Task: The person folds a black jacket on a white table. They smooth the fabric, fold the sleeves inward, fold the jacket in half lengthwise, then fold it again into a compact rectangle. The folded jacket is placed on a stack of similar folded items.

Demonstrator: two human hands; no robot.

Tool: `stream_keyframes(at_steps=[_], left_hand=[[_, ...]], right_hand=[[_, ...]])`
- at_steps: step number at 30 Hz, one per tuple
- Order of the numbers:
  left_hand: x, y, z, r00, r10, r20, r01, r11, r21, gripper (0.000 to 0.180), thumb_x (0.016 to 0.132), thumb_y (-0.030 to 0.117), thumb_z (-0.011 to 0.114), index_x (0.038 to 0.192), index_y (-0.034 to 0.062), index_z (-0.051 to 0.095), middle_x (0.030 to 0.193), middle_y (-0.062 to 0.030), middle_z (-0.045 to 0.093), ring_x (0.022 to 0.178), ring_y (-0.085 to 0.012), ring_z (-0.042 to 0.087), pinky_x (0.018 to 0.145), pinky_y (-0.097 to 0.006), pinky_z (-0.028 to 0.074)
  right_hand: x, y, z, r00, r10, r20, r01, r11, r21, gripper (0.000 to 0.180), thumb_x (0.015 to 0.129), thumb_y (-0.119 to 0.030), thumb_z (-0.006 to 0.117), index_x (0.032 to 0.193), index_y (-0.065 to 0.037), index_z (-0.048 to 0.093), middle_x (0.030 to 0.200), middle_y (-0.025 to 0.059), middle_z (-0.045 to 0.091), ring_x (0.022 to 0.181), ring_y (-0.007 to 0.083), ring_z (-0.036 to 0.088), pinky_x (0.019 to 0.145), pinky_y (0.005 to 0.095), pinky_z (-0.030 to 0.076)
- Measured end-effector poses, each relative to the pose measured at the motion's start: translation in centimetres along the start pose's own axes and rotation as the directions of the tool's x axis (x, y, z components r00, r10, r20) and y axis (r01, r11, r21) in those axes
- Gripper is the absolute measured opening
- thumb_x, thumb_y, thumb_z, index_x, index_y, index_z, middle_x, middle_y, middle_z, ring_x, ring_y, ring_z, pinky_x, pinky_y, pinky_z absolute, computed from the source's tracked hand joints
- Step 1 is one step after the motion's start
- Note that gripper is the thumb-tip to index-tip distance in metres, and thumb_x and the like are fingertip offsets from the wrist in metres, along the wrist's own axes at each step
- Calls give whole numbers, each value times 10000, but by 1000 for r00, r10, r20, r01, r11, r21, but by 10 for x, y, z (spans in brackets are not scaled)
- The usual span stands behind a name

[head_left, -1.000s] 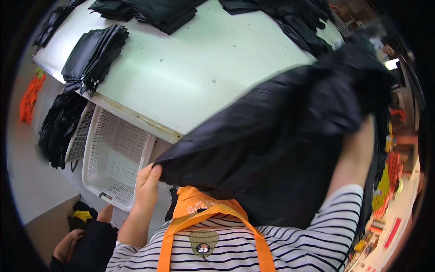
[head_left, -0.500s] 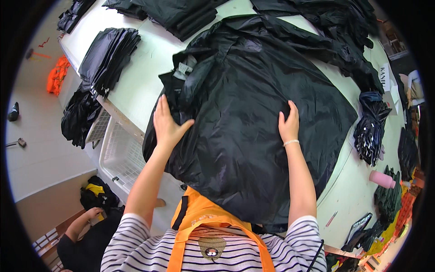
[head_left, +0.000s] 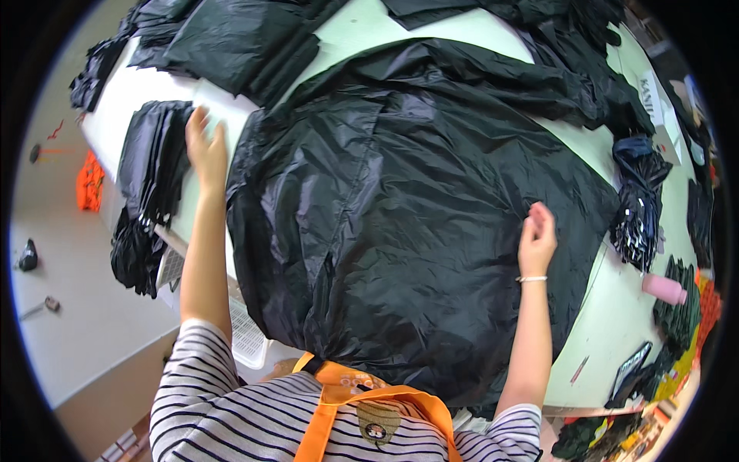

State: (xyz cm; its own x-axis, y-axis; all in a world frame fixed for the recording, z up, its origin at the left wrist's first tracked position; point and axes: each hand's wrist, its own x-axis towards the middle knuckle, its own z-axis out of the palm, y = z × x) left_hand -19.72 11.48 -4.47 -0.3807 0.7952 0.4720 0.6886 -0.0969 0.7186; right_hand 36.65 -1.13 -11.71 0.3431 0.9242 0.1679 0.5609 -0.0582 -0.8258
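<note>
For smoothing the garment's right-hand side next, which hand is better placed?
Probably the right hand: it rests on the black garment near its right edge. The left hand lies at the far left edge, beside the stack of folded black pieces on the table.

Under your hands lies a black garment [head_left: 416, 223] of thin, slick cloth, nylon-like by its look, with a soft sheen on its many fine creases and wrinkles. Your left hand [head_left: 205, 151], at the upper left of the frame, rests on the table top [head_left: 219, 104], which looks smooth, pale and matt. Just beside it a stack of folded black pieces [head_left: 154, 165] shows the same faintly glossy cloth. Your right hand [head_left: 536, 235], at the right, presses on the garment; its wrist wears a thin pale band. At the bottom of the frame you wear a matt striped knit shirt [head_left: 208, 408] and an orange apron [head_left: 362, 396] of smooth woven cloth. At the lower left, a white basket [head_left: 245, 339] looks like plastic mesh.
</note>
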Motion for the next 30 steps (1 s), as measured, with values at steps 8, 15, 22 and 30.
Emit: stream_keyframes(at_steps=[8,15,22,30], left_hand=[[85,64,248,826,-49,561,-186,917,354,830,829,686,457,1325,21,479,1291,-225,533,1213,-357,500,1004,-418,393],[110,102,294,382,-83,920,-147,978,150,707,763,626,649,1021,-31,692,999,-170,673,962,-230,610,904,-328,434],[144,70,261,946,240,219,-299,907,296,913,742,631,661,1360,9,409,1311,-215,500,1243,-362,429,1043,-425,319],[-165,98,13,638,85,766,-524,776,350,848,806,369,657,1447,-5,247,1516,-241,178,1411,-408,145,1117,-558,112]], right_hand=[[112,134,-120,856,120,-503,-435,692,-576,499,840,-165,622,1271,28,462,1263,249,522,1183,380,493,1007,414,380],[141,172,-136,723,153,-674,-628,553,-548,588,806,-275,698,1290,-71,434,1149,199,604,1073,346,579,934,453,431],[137,115,-110,827,-12,-562,-426,639,-640,624,798,-231,712,1294,-10,405,1221,227,550,1120,382,530,948,439,416],[-127,-82,-34,990,82,118,-14,873,-488,723,833,-228,656,1415,8,298,1460,226,317,1355,423,278,1103,536,192]])
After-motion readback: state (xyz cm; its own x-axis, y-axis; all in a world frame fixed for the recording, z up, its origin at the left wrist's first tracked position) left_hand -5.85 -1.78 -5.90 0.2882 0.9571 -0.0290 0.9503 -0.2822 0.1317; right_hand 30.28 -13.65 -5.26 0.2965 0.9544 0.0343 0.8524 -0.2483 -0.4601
